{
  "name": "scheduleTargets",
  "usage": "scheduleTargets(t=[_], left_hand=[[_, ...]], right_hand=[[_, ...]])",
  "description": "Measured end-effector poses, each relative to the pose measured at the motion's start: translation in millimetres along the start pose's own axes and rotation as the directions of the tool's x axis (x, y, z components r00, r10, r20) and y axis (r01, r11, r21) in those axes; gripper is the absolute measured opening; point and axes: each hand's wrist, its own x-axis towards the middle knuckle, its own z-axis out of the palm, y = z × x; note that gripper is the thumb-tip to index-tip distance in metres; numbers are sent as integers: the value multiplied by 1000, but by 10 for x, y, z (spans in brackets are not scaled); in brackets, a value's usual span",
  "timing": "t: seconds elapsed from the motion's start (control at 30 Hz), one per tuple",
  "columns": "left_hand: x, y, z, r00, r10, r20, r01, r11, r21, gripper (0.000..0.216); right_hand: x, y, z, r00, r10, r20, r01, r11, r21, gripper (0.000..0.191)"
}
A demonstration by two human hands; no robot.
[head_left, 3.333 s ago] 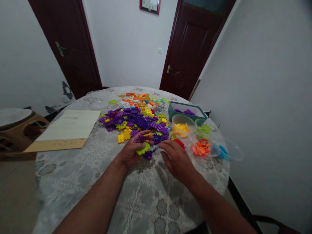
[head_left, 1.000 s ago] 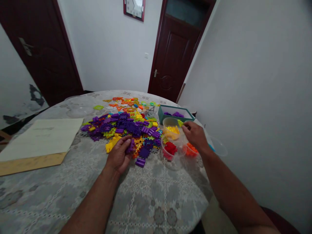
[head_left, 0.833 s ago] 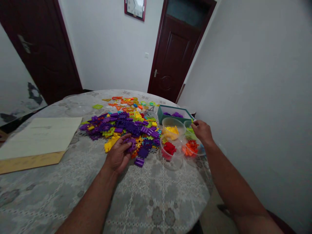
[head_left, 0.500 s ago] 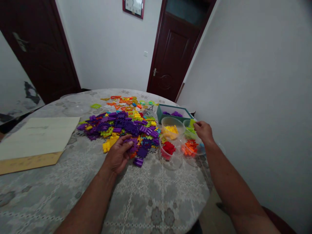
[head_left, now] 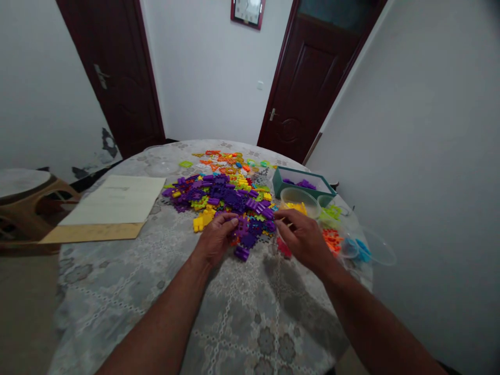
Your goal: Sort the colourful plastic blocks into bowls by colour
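Observation:
A mixed pile of plastic building pieces, mostly purple, lies in the middle of the table. My left hand is at the pile's near edge, its thumb and fingers closed on a flat purple building piece. My right hand reaches to the pile's right edge with fingers curved and apart, close to some purple pieces; nothing shows in its grasp. It partly hides a clear tub of red pieces. A single ribbed purple piece lies in front of the pile.
To the right stand clear tubs with yellow pieces, green pieces, orange pieces and blue pieces. Behind them is a green-edged box holding purple pieces. Paper sheets lie left; flat orange pieces lie behind the pile.
My right hand has come left from the green tub to the pile's edge; the green piece it held is gone from its fingers. My left hand keeps the purple piece. The view has turned left.

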Motion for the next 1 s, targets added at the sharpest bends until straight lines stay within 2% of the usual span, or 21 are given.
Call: scheduleTargets(t=[0.1, 0.23, 0.33, 0.4, 0.47, 0.5, 0.57, 0.6, 0.7, 0.77, 0.83, 0.87, 0.93, 1.0], left_hand=[[-22, 8, 0, 997, -11, 77, 10, 1000, 20, 37], [-54, 28, 19, 995, -15, 103, 12, 999, 33, 38], [-55, 38, 36, 1000, 0, 31, -2, 998, 69, 41], [-42, 44, 36, 999, 43, -33, -41, 996, 81, 43], [-22, 54, 24, 991, 92, -93, -88, 995, 49, 43], [-12, 61, 15, 986, 111, -122, -109, 994, 22, 43], [2, 76, -4, 974, 146, -175, -147, 989, 4, 41], [5, 82, -12, 967, 165, -192, -163, 986, 27, 39], [-12, 81, -14, 946, 264, -186, -220, 949, 226, 31], [-37, 57, -3, 929, 353, -113, -281, 869, 408, 26], [-59, 17, 10, 897, 442, 3, -364, 736, 570, 24], [-66, -7, 13, 875, 478, 71, -408, 652, 639, 26], [-69, -57, 13, 828, 520, 212, -483, 467, 741, 32], [-64, -105, 2, 787, 517, 336, -534, 300, 790, 40]], right_hand=[[2, -264, 271, 990, -56, 128, 52, 998, 33, 24], [35, -317, 512, 985, -24, 171, 14, 998, 64, 22], [125, -216, 490, 982, 7, 191, -27, 994, 101, 20], [268, -69, 376, 975, 32, 220, -53, 994, 92, 19], [493, 148, 214, 973, 71, 220, -75, 997, 10, 19], [628, 276, 126, 976, 103, 191, -92, 994, -63, 20], [911, 546, -46, 983, 185, 15, -174, 944, -280, 19], [1044, 674, -125, 975, 214, -58, -221, 917, -332, 22], [1338, 953, -318, 939, 266, -219, -335, 851, -403, 34], [1422, 1003, -382, 918, 275, -287, -380, 821, -426, 43], [1416, 931, -361, 927, 240, -289, -357, 804, -476, 49], [1385, 856, -313, 946, 217, -239, -313, 800, -511, 49], [1285, 658, -148, 981, 182, -63, -185, 805, -563, 46], [1170, 451, 84, 974, 184, 130, -80, 822, -563, 41]])
